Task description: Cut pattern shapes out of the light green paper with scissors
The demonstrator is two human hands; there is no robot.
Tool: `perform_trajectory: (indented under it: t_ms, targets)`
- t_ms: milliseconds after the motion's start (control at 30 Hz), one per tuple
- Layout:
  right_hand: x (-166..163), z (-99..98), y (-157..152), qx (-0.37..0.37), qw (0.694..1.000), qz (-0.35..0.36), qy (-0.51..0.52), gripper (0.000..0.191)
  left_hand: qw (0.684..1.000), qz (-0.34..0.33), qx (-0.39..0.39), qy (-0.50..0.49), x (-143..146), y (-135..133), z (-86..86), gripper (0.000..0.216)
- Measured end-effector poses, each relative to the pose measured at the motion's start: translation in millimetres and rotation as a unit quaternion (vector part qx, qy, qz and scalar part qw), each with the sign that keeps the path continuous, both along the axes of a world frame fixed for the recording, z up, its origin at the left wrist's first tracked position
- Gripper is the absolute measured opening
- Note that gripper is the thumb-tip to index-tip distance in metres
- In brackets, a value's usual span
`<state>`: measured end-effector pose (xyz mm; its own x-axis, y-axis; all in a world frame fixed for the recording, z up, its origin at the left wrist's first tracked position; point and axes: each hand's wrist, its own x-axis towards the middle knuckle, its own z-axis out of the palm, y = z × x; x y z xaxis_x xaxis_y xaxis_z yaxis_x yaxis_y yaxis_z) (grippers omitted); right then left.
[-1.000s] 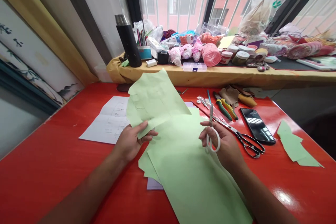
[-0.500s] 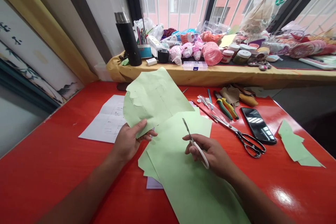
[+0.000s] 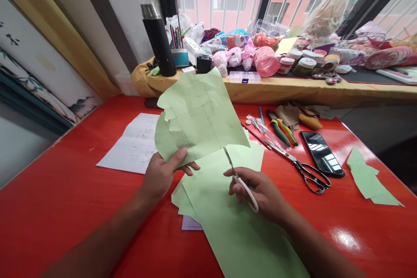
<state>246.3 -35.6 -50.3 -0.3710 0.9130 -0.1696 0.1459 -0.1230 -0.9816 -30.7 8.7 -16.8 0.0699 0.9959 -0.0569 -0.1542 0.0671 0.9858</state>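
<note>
A notched green paper sheet [image 3: 198, 121] is pinched by the left hand [image 3: 163, 173], thumb on top, and held up at 12 o'clock from it. White-handled scissors [image 3: 232, 169] are clamped in the right hand [image 3: 257, 191] (tips at 11 o'clock, just beside the sheet's edge), above a second green sheet [image 3: 228, 221] on the red table [image 3: 65, 208].

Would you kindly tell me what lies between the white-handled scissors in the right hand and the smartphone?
In the head view, black-handled shears lie on the red table between the white-handled scissors and the smartphone.
</note>
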Motion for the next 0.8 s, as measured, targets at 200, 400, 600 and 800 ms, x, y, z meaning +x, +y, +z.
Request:
perform_trajectory:
  t_ms: [200, 400, 600, 800]
  targets:
    - [-1.9, -2.0, -1.1, -0.007, 1.0, 0.006, 0.014, 0.045, 1.0, -0.011, 0.009, 0.003, -0.7, -2.2, -0.2, 0.026]
    - [-1.1, -1.0, -1.1, -0.005, 1.0, 0.009, 0.007, 0.046, 0.999, 0.042, 0.017, 0.008, -3.6, 0.0, 8.8, 0.027]
    - [-1.0, -1.5, -1.2, 0.005, 1.0, 0.022, -0.009, 0.047, 1.0, 0.002, 0.006, 0.015, -1.4, -3.1, 5.9, 0.027]
    - [-1.2, -0.6, -0.5, 0.002, 1.0, 0.013, 0.005, 0.048, 1.0, -0.012, 0.009, 0.02, 2.0, -6.3, 5.3, 0.026]
